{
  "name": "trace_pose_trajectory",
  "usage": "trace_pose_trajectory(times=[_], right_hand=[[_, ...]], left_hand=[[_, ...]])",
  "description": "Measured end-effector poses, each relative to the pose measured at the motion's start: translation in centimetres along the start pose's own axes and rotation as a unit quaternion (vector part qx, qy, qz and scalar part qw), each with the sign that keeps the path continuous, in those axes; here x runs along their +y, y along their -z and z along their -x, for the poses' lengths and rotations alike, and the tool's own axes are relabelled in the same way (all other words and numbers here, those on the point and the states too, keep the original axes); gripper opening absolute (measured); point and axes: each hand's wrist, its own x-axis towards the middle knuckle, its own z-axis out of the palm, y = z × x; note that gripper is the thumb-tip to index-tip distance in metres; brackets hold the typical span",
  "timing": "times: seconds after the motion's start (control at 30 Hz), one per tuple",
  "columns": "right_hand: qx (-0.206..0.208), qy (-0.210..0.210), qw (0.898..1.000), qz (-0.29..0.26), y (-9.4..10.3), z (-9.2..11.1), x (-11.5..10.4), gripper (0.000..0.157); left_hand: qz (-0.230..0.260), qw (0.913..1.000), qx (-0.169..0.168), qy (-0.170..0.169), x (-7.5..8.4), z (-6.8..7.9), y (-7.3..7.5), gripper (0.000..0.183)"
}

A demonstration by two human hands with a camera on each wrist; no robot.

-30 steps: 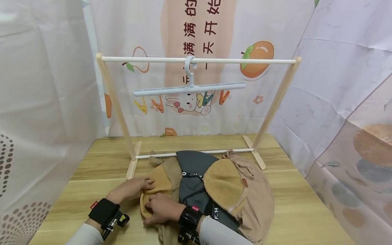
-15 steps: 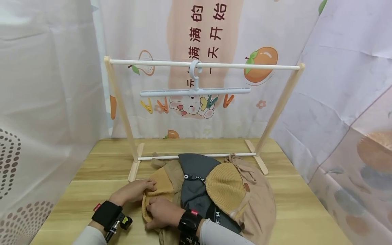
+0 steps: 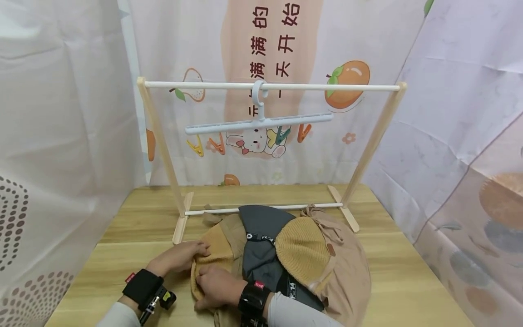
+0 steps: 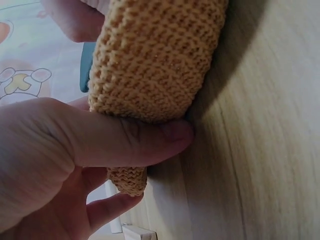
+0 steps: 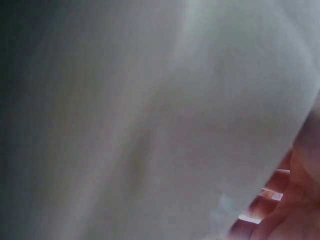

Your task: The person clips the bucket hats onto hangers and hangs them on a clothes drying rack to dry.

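Observation:
A mustard knit hat [image 3: 218,247] lies at the left of a heap of hats on the table. My left hand [image 3: 180,258] grips its left edge; in the left wrist view the thumb [image 4: 150,142] crosses the knit fabric [image 4: 155,60], with fingers behind it. Close by, my right hand [image 3: 220,285] holds the lower part of the same hat, its fingertips partly hidden. Khaki cloth [image 3: 234,230] lies under it. To the right are a dark grey cap [image 3: 263,218], a second mustard knit hat [image 3: 303,247] and a beige hat [image 3: 352,268] with ties. Blurred pale cloth [image 5: 150,125] fills most of the right wrist view.
Behind the heap stands a wooden rack with a white top rod [image 3: 327,86]. A pale blue hanger [image 3: 261,122] hangs from it. Several clothespins, among them a yellow one [image 3: 196,146], are at the back curtain. The wooden table [image 3: 404,281] extends around the heap.
The head view has shifted slightly. Both hands stay on the mustard knit hat with little movement. The hanger sways and tilts a little.

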Motion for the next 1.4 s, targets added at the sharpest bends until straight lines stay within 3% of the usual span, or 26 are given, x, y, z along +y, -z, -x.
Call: trace_pose_trajectory(times=[0.3, 0.43, 0.6, 0.83, 1.23, 1.4], right_hand=[[-0.019, -0.001, 1.0, -0.017, 0.0, -0.4, 0.4, 0.038], [-0.013, 0.011, 1.0, -0.009, -0.1, -0.6, 0.3, 0.035], [-0.008, 0.027, 1.0, -0.004, 0.0, -0.8, -0.1, 0.035], [-0.014, 0.019, 1.0, -0.016, 0.6, -0.8, 0.1, 0.033], [-0.012, 0.019, 1.0, 0.0, 0.9, -0.8, -0.3, 0.034], [-0.016, 0.01, 1.0, -0.013, 1.1, -0.8, -0.3, 0.033]], left_hand=[[0.007, 1.0, -0.004, 0.004, -0.1, -0.1, 0.1, 0.06], [-0.008, 0.9997, -0.007, 0.02, 0.1, 0.0, 0.2, 0.055], [0.013, 0.9989, -0.012, 0.044, 0.0, 0.6, 0.2, 0.06], [0.014, 0.9993, 0.006, 0.033, 0.1, 0.6, 0.5, 0.059], [0.028, 0.9987, -0.002, 0.042, 0.2, 0.9, 0.7, 0.058], [0.026, 0.9992, -0.001, 0.03, 0.1, 0.9, 0.9, 0.058]])
